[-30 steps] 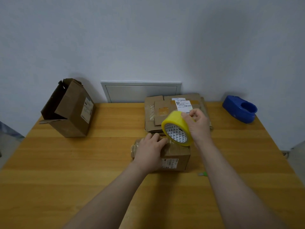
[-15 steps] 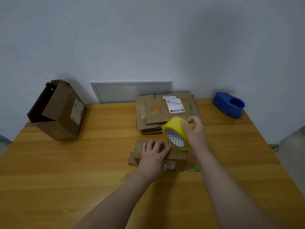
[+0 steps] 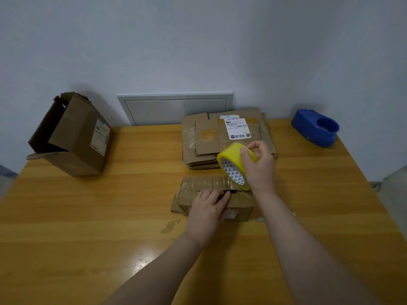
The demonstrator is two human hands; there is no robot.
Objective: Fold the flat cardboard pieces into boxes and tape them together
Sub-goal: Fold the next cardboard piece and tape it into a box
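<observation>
Centre table, the small cardboard box (image 3: 204,183) is sitting just in front of the stack of flat cardboard pieces (image 3: 203,139), its taped top flaps showing a dark slit between them. The left hand (image 3: 208,209) is lying flat on the near flap, fingers close together and nearly straight, tips pressing right at that slit. The right hand (image 3: 261,167) is holding the yellow tape roll (image 3: 230,154) tilted over the box's right end, fingers curled across the rim, thumb and forefinger pinched together at the top. Whether they are nipping a tape end, I cannot tell. On the wooden table (image 3: 88,216), far left, a bigger open cardboard box (image 3: 77,137) is lying on its side. Far right, a blue tape dispenser (image 3: 317,130) is sitting by the wall.
</observation>
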